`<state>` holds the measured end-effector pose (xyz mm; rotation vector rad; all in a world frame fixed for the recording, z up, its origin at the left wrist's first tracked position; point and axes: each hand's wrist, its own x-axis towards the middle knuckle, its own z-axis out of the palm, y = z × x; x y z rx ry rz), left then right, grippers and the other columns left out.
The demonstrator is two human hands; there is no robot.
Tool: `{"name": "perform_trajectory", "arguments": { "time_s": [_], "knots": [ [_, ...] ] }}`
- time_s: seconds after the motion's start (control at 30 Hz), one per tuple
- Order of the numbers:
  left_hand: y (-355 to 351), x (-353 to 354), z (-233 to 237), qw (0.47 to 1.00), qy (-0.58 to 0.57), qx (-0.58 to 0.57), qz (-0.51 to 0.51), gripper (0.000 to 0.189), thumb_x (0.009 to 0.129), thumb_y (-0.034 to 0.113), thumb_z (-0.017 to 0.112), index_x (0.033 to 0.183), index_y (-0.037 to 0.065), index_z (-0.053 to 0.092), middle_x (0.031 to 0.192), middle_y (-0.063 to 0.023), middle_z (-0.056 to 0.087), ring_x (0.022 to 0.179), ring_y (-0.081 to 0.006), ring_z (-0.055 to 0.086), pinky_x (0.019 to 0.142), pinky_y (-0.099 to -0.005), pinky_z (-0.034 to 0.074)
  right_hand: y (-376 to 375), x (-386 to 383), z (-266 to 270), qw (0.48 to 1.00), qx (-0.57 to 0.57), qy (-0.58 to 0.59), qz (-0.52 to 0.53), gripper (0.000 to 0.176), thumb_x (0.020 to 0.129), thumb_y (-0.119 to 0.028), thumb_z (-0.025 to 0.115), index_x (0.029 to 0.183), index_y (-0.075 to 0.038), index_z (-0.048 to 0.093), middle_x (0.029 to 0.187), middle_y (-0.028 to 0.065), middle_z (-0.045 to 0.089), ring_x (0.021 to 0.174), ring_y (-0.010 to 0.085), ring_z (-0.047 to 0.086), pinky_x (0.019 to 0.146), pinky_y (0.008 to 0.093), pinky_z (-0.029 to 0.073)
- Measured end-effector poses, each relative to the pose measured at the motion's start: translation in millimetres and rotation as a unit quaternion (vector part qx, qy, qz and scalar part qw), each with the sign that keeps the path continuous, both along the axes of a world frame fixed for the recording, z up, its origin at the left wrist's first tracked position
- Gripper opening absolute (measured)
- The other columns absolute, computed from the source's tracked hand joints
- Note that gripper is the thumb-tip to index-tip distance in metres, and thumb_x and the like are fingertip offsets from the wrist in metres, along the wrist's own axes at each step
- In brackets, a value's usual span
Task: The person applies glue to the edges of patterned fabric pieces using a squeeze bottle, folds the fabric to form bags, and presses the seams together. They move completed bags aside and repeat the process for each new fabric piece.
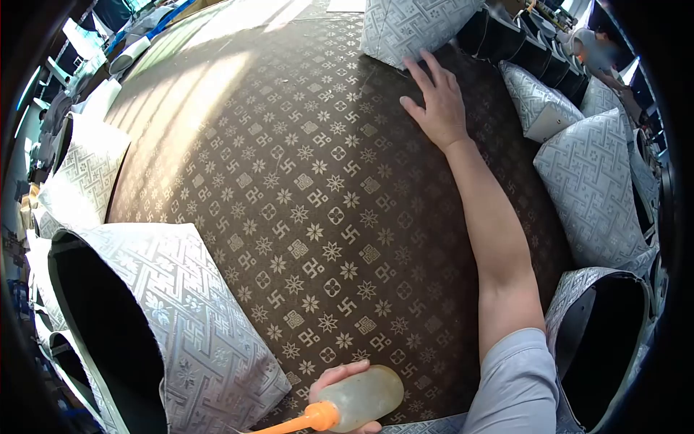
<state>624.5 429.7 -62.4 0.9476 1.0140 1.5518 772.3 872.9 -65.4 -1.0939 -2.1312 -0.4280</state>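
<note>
At the bottom centre my left hand (338, 375) is wrapped round a cloudy squeeze bottle (367, 398) with an orange nozzle (318, 417) pointing left. My right hand (439, 108) reaches far forward, its fingers spread, with the fingertips at the lower edge of a silver patterned piece (416, 29) at the top. Whether the fingertips touch that piece or only overlap it, I cannot tell. Under both hands lies a brown surface (314, 231) with a pale motif pattern.
Silver patterned pieces with dark openings stand at the left (210, 325) and lower right (571, 300). More silver pieces (589, 184) lie along the right edge. Another person (603, 61) is at the upper right. Sunlight falls across the upper left.
</note>
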Motion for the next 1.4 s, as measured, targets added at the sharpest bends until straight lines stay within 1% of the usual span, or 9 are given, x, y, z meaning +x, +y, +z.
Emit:
{"name": "perform_trajectory", "arguments": {
  "time_s": [0.1, 0.23, 0.53, 0.83, 0.9, 1.0, 1.1, 1.23, 1.4],
  "knots": [
    [1, 4, 2, 1.0, 0.002, -0.002, 0.001, 0.095, 0.069, 0.035, 0.086, 0.137, 0.002, 0.028, 0.13, -0.0219, 0.049, 0.12, -0.0294, 0.051, 0.099, -0.043, 0.047, 8, 8, -9, 0.987, -0.094, 0.123, -0.044, 0.071, 0.08, -0.029, 0.072, 0.142, -0.015, 0.039, 0.142, 0.0152, 0.041, 0.123, 0.034, 0.043, 0.105, 0.0431, 0.037],
    [-6, 13, 5, 1.0, 0.01, -0.012, 0.013, 0.094, 0.069, 0.034, 0.086, 0.137, 0.002, 0.028, 0.13, -0.0218, 0.049, 0.12, -0.0292, 0.052, 0.099, -0.0429, 0.047, 9, 26, -17, 0.93, -0.228, 0.289, 0.021, 0.057, 0.082, -0.033, 0.072, 0.127, -0.002, 0.056, 0.12, 0.0191, 0.06, 0.115, 0.034, 0.053, 0.096, 0.0418, 0.044],
    [-11, 19, 21, 0.998, 0.037, -0.036, 0.029, 0.089, 0.07, 0.027, 0.086, 0.135, -0.001, 0.033, 0.129, -0.019, 0.051, 0.115, -0.0249, 0.055, 0.097, -0.0387, 0.049, -104, 23, -16, 0.974, -0.19, 0.102, -0.071, 0.043, 0.084, -0.025, 0.065, 0.12, -0.003, 0.06, 0.133, 0.0131, 0.053, 0.123, 0.0339, 0.046, 0.105, 0.0425, 0.037],
    [-7, 18, 26, 0.997, 0.003, -0.061, 0.036, 0.084, 0.071, 0.02, 0.085, 0.135, -0.003, 0.036, 0.126, -0.0174, 0.053, 0.11, -0.0227, 0.056, 0.095, -0.0357, 0.048, -217, 32, 1, 0.961, -0.238, 0.128, -0.066, 0.043, 0.083, -0.019, 0.066, 0.122, -0.002, 0.059, 0.13, 0.013, 0.056, 0.121, 0.0318, 0.049, 0.103, 0.0415, 0.039],
    [-6, 16, 27, 0.997, 0.005, -0.061, 0.036, 0.085, 0.071, 0.022, 0.085, 0.135, -0.003, 0.036, 0.126, -0.0175, 0.054, 0.11, -0.0229, 0.056, 0.095, -0.0358, 0.048, -205, 41, 1, 0.967, -0.184, 0.16, -0.075, 0.041, 0.081, -0.011, 0.067, 0.119, 0.001, 0.059, 0.122, 0.018, 0.058, 0.113, 0.034, 0.054, 0.093, 0.0397, 0.048],
    [-7, 15, 26, 0.998, -0.01, -0.057, 0.034, 0.086, 0.07, 0.025, 0.086, 0.135, -0.003, 0.037, 0.126, -0.018, 0.054, 0.111, -0.0233, 0.056, 0.095, -0.0362, 0.049, -161, 60, 24, 0.94, -0.195, 0.258, -0.109, 0.054, 0.082, -0.009, 0.063, 0.132, 0.0, 0.046, 0.138, 0.0209, 0.043, 0.119, 0.0353, 0.051, 0.087, 0.0353, 0.052],
    [-8, 14, 21, 0.998, 0.003, -0.056, 0.025, 0.088, 0.07, 0.03, 0.086, 0.135, -0.003, 0.037, 0.127, -0.019, 0.053, 0.112, -0.0241, 0.056, 0.095, -0.0366, 0.049, -103, 99, 36, 0.942, -0.118, 0.211, -0.233, 0.069, 0.08, -0.015, 0.065, 0.14, -0.001, 0.036, 0.146, 0.0234, 0.033, 0.132, 0.0393, 0.038, 0.106, 0.0417, 0.038],
    [-11, 17, 19, 0.998, -0.002, -0.062, 0.024, 0.093, 0.069, 0.036, 0.087, 0.136, -0.001, 0.033, 0.128, -0.0197, 0.051, 0.117, -0.0267, 0.053, 0.096, -0.0404, 0.049, -38, 168, 42, 0.945, -0.03, 0.095, -0.31, 0.083, 0.076, -0.019, 0.071, 0.146, -0.004, 0.027, 0.155, 0.0188, 0.019, 0.131, 0.0384, 0.041, 0.103, 0.0422, 0.042],
    [-15, 19, 9, 0.997, 0.045, -0.062, 0.017, 0.098, 0.068, 0.043, 0.086, 0.137, 0.001, 0.031, 0.127, -0.0194, 0.05, 0.115, -0.0277, 0.054, 0.094, -0.0411, 0.049, -4, 209, 57, 0.933, -0.158, -0.044, -0.321, 0.082, 0.08, -0.018, 0.07, 0.149, -0.017, 0.025, 0.155, 0.0087, 0.022, 0.13, 0.0322, 0.044, 0.099, 0.041, 0.046]
  ]
}}
